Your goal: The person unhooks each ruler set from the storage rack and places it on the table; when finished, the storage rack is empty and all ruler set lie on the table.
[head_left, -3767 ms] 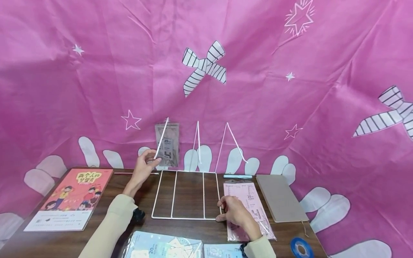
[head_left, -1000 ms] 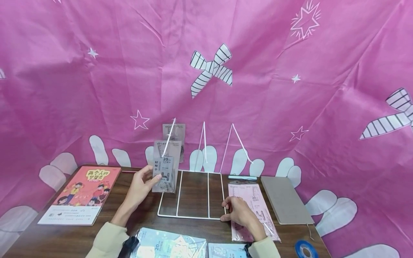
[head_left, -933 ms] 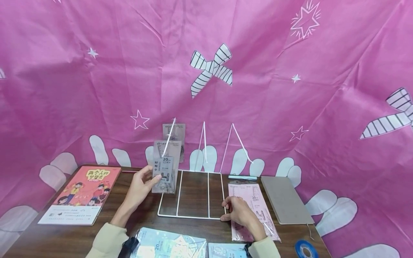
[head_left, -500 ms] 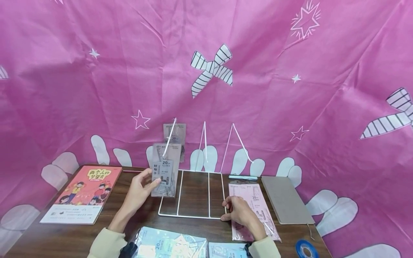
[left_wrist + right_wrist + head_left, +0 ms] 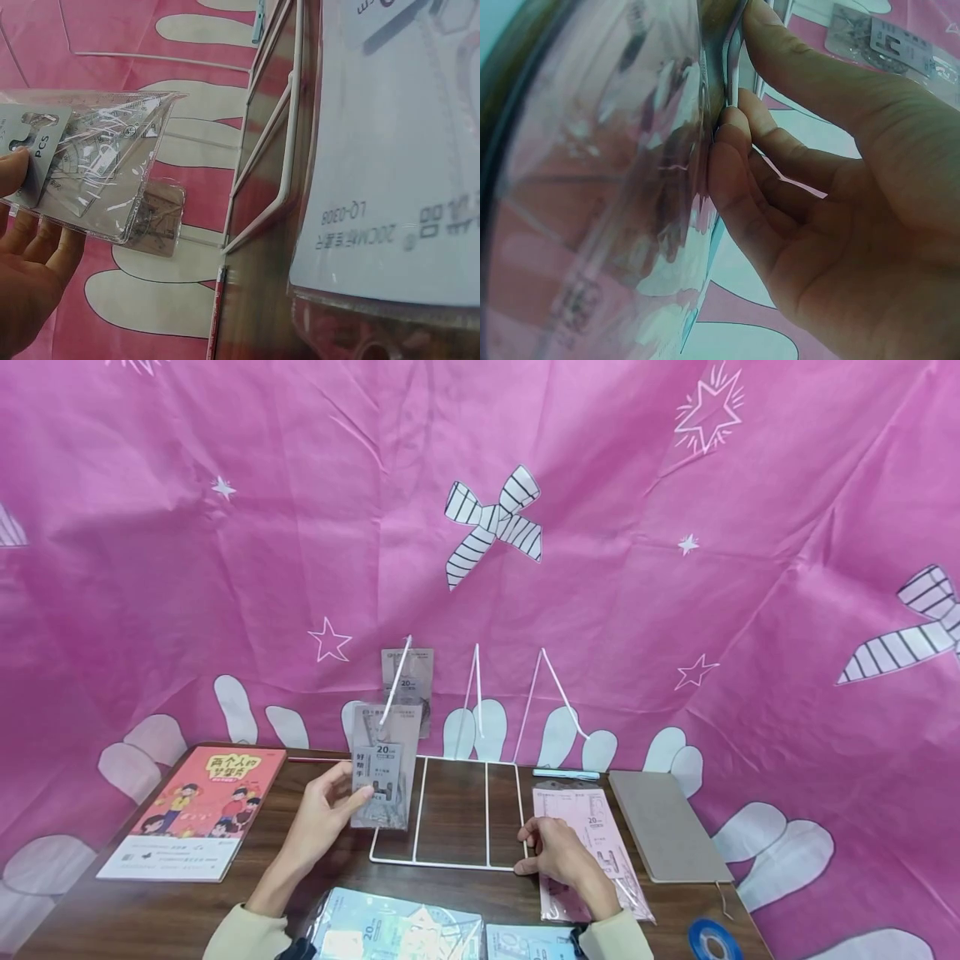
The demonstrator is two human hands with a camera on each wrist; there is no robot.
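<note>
My left hand pinches a clear packet of rulers by its left edge, thumb on the front; the left wrist view shows set squares inside the packet. The packet is upright, and its top overlaps the tip of the left arm of a white wire rack. A second ruler packet hangs farther back on that same arm. My right hand grips the front right corner of the rack's base; in the right wrist view, thumb and fingers close round the wire.
A pink ruler packet lies beside my right hand, with a grey notebook beyond. Light blue packets lie at the front edge. A red book is left, blue tape front right, a pen behind. Pink cloth backs the table.
My left hand first held the left arm's tip, then took the front packet; over the last second hand and packet sink and come nearer me. My right hand stays on the rack.
</note>
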